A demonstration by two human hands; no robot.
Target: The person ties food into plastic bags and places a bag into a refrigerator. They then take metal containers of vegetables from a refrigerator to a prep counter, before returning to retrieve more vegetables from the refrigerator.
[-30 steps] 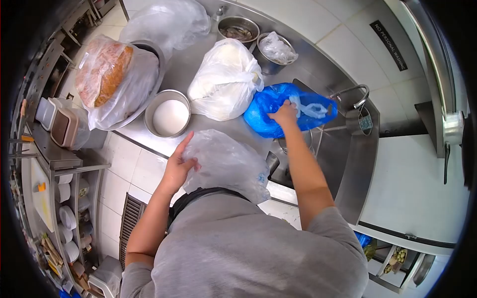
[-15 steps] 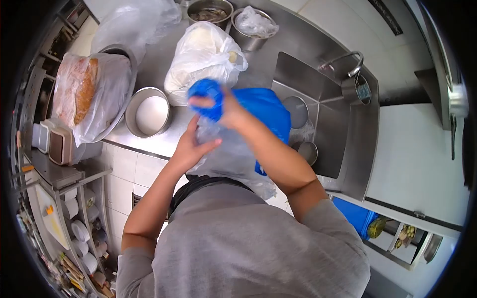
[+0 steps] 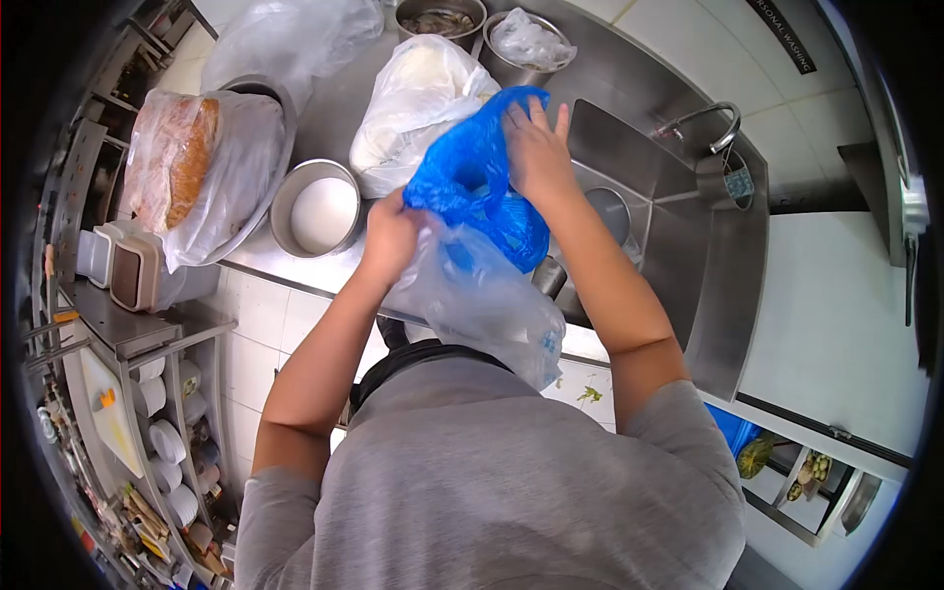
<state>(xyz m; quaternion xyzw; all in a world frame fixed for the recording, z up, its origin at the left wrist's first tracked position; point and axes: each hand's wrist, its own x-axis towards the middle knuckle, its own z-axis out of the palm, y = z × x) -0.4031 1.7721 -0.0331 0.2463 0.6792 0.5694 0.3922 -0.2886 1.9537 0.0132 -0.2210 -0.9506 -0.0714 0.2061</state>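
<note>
A blue plastic bag (image 3: 462, 172) hangs spread between my two hands at the counter's front edge. My left hand (image 3: 391, 236) is closed on its lower left edge, next to the top of a clear plastic bag (image 3: 482, 295). Against the blue bag's upper right side lies my right hand (image 3: 539, 152), its fingers spread. The clear bag droops over the front edge toward my waist. Just behind the blue bag sits a full white plastic bag (image 3: 418, 103). What the blue bag holds, if anything, is hidden.
A round metal pot (image 3: 317, 208) with white contents stands left of my left hand. Further left, a large basin (image 3: 285, 177) holds a wrapped orange-brown item (image 3: 187, 162). Two metal pots (image 3: 441, 20) (image 3: 526, 54) stand at the back. The sink (image 3: 678, 246) and faucet (image 3: 728, 123) are right.
The blue bag has come from beside the sink to between my hands and is now spread. My left hand has closed on its edge; my right hand has opened against it.
</note>
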